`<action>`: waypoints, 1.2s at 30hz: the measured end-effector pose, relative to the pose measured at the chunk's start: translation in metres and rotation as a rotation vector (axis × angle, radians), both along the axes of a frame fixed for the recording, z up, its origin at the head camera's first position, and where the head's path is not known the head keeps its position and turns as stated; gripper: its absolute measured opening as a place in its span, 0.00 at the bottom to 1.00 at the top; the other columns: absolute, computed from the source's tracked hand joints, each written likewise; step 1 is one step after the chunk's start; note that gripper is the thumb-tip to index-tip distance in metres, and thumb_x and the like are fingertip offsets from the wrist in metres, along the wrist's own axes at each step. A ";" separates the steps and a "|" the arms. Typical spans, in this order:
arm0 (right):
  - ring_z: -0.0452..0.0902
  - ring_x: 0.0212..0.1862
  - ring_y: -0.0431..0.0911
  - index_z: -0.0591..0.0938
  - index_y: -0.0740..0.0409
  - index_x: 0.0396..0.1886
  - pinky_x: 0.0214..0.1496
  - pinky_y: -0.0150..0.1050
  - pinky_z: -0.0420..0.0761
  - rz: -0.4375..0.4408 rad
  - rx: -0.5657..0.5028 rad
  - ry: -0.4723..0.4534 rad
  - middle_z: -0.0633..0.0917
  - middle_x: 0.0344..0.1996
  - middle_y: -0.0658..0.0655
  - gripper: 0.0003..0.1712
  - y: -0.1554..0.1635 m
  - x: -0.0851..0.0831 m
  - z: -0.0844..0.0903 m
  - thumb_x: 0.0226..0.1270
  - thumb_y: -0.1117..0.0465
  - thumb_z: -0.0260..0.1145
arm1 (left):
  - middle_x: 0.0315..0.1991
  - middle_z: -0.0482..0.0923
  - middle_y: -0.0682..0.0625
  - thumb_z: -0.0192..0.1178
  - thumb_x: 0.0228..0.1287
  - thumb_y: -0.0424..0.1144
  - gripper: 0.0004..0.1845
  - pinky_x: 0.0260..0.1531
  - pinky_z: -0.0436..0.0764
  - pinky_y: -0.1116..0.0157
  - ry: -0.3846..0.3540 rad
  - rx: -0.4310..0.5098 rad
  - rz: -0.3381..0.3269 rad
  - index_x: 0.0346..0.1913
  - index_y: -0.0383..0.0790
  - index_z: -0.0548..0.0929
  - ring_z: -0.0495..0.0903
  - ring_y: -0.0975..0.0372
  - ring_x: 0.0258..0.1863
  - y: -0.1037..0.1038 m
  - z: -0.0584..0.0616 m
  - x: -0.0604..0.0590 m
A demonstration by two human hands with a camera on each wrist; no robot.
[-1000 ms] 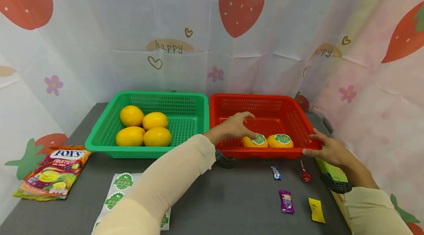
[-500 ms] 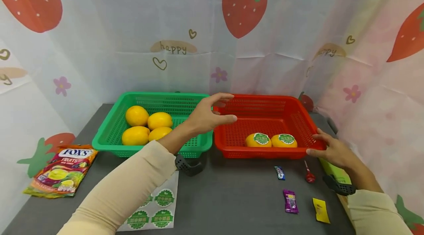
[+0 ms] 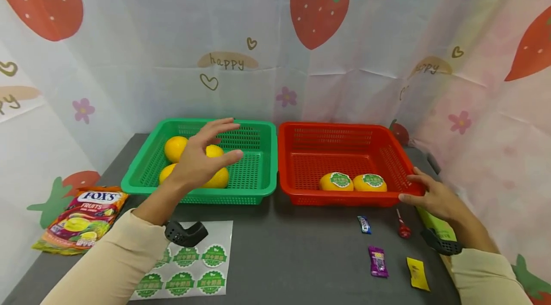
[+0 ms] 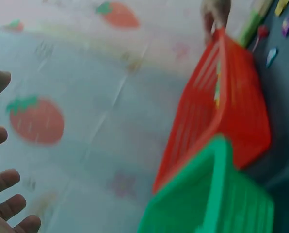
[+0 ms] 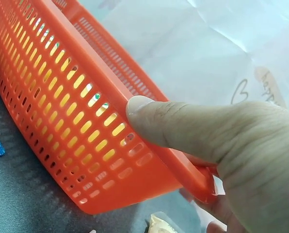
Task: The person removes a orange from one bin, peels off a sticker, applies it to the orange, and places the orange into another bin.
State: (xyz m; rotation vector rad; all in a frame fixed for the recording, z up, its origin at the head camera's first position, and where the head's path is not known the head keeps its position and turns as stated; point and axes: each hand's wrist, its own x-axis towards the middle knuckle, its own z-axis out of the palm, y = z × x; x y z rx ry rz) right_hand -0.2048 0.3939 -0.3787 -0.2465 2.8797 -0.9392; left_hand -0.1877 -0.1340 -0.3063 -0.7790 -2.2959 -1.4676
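My left hand (image 3: 195,161) hovers over the green basket (image 3: 258,193), fingers spread and holding nothing. Several yellow-orange fruits (image 3: 174,148) lie in that basket, partly covered by the hand in the head view. With thumb on the rim and fingers underneath, my right hand (image 3: 436,197) grips the front right corner of the red basket (image 3: 344,198). Inside the red basket, near its front wall, two yellow-orange fruits (image 3: 325,183) sit side by side, each bearing a round green-and-white sticker (image 3: 372,180). The left wrist view, blurred, shows my spread fingertips (image 4: 6,182) apart from both baskets.
In front of the green basket lies a sheet of round green stickers (image 3: 198,266). A candy bag (image 3: 83,221) is at the left. Front right are a small blue-wrapped candy (image 3: 364,224), a red lollipop (image 3: 403,231), a purple packet (image 3: 378,262) and a yellow packet (image 3: 417,274).
My left hand has moved left, from above a stickered fruit in the red basket to above the green basket. The right hand keeps its grip on the red basket's corner.
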 end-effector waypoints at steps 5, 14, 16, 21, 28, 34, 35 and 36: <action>0.53 0.65 0.74 0.62 0.73 0.69 0.52 0.62 0.74 -0.001 -0.015 -0.001 0.49 0.73 0.71 0.49 0.000 0.001 0.001 0.60 0.43 0.68 | 0.67 0.66 0.48 0.63 0.63 0.35 0.25 0.57 0.64 0.49 0.002 -0.003 0.140 0.63 0.38 0.76 0.62 0.55 0.65 -0.041 -0.015 0.003; 0.51 0.66 0.74 0.62 0.74 0.68 0.53 0.65 0.70 0.005 -0.004 0.002 0.49 0.73 0.72 0.49 0.002 0.002 0.002 0.61 0.44 0.68 | 0.66 0.68 0.48 0.63 0.62 0.29 0.22 0.53 0.63 0.65 0.035 0.038 0.261 0.60 0.32 0.77 0.61 0.61 0.65 -0.084 -0.042 0.015; 0.52 0.65 0.74 0.62 0.74 0.69 0.53 0.65 0.71 0.004 0.000 0.000 0.49 0.73 0.72 0.49 0.001 0.001 0.002 0.61 0.44 0.68 | 0.67 0.67 0.47 0.64 0.62 0.30 0.22 0.53 0.62 0.63 0.039 0.017 0.312 0.60 0.33 0.78 0.59 0.59 0.66 -0.095 -0.049 0.016; 0.51 0.66 0.75 0.62 0.75 0.69 0.53 0.64 0.72 0.000 0.001 -0.011 0.49 0.72 0.72 0.49 0.000 -0.001 0.002 0.61 0.45 0.69 | 0.67 0.67 0.47 0.64 0.63 0.35 0.21 0.57 0.60 0.52 0.018 -0.002 0.453 0.58 0.32 0.80 0.58 0.57 0.66 -0.126 -0.067 0.016; 0.50 0.65 0.75 0.63 0.75 0.67 0.53 0.66 0.70 0.006 0.044 -0.038 0.48 0.72 0.72 0.50 -0.002 -0.004 0.008 0.59 0.44 0.70 | 0.70 0.64 0.50 0.61 0.67 0.44 0.23 0.62 0.56 0.40 -0.104 -0.015 0.549 0.59 0.31 0.78 0.55 0.52 0.70 -0.161 -0.094 0.016; 0.50 0.65 0.75 0.63 0.75 0.67 0.54 0.70 0.65 0.032 0.089 -0.057 0.50 0.71 0.74 0.48 -0.010 -0.007 0.030 0.60 0.46 0.70 | 0.71 0.60 0.43 0.61 0.67 0.48 0.28 0.59 0.56 0.35 -0.199 -0.083 0.538 0.61 0.30 0.76 0.53 0.42 0.69 -0.172 -0.103 0.011; 0.50 0.65 0.75 0.62 0.75 0.67 0.54 0.70 0.64 0.037 0.091 -0.055 0.50 0.71 0.74 0.48 -0.013 -0.007 0.037 0.60 0.46 0.70 | 0.71 0.59 0.42 0.60 0.67 0.49 0.29 0.58 0.55 0.34 -0.207 -0.115 0.536 0.61 0.30 0.76 0.52 0.41 0.69 -0.174 -0.104 0.011; 0.50 0.65 0.75 0.62 0.74 0.68 0.54 0.70 0.64 0.047 0.093 -0.044 0.49 0.72 0.74 0.49 -0.018 -0.008 0.044 0.60 0.46 0.70 | 0.72 0.58 0.42 0.60 0.67 0.50 0.29 0.58 0.54 0.34 -0.213 -0.146 0.535 0.62 0.30 0.75 0.52 0.40 0.69 -0.177 -0.105 0.011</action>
